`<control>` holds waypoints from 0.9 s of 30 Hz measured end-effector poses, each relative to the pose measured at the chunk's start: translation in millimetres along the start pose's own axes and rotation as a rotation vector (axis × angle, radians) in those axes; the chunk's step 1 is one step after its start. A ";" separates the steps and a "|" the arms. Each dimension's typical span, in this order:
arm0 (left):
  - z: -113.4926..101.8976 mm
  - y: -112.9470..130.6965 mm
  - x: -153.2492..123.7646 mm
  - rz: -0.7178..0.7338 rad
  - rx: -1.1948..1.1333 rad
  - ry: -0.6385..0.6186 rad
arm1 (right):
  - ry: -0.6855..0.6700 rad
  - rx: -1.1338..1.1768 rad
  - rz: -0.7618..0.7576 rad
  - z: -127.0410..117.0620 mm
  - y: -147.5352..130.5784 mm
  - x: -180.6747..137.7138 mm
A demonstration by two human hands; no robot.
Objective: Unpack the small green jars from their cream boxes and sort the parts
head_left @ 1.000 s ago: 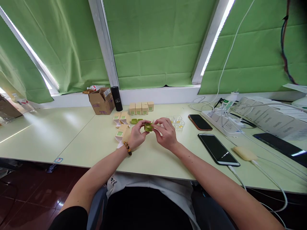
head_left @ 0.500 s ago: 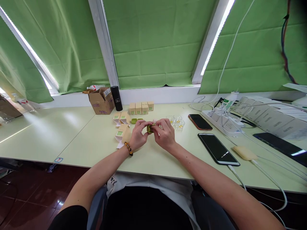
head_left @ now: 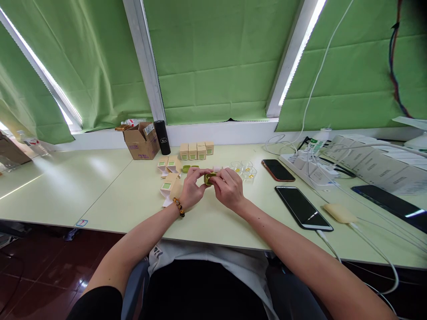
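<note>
A small olive-green case [head_left: 207, 179] is held above the table between my two hands. My left hand [head_left: 191, 190] grips it by the side, thumb below and fingers above. My right hand [head_left: 230, 189] is closed, with its fingertips pressed at the right side of the case; they hide part of its inside. Just behind my hands lies another green case [head_left: 190, 169], and a small pale pink thing [head_left: 217, 169] shows past my right fingers. Several clear cups [head_left: 247, 168] with yellow bits in them stand right of my right hand. Kraft boxes with opened flaps [head_left: 171, 184] lie beside my left hand.
Several closed kraft boxes [head_left: 196, 151] stand in a row at the back. A cardboard carton [head_left: 143, 142] and a black cylinder [head_left: 162, 138] stand back left. To the right are phones [head_left: 303, 207], a power strip [head_left: 310, 171], cables and white boxes [head_left: 376, 164].
My right fingers have shifted slightly at the case, and the case has tilted a little. More of the pale pink thing behind my right hand shows now.
</note>
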State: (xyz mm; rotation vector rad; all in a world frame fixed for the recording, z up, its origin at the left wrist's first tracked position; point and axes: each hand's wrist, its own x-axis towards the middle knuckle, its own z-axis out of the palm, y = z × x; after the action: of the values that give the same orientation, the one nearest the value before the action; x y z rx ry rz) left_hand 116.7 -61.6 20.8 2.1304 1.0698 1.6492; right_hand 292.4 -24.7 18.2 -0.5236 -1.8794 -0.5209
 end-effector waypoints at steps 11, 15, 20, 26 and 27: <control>-0.8 5.0 2.5 -0.019 -0.006 0.032 | -0.032 -0.006 -0.033 -1.7 1.6 -0.8; -1.4 6.9 2.5 -0.025 0.008 0.031 | -0.010 -0.015 -0.067 -0.4 3.7 -3.6; -0.2 6.3 1.9 -0.041 0.008 0.042 | -0.052 0.015 -0.040 2.5 7.3 -7.3; -1.6 -1.0 3.3 -0.155 0.058 0.092 | -0.025 0.015 -0.085 5.8 9.5 -10.1; -3.1 -2.8 3.9 -0.198 0.074 0.101 | -0.033 0.031 -0.066 6.0 9.6 -10.1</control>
State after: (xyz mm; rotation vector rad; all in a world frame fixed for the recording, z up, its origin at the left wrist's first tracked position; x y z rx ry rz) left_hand 113.1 -57.8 23.0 1.9298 1.3444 1.6622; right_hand 296.9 -14.6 7.8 -0.4538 -1.9383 -0.5289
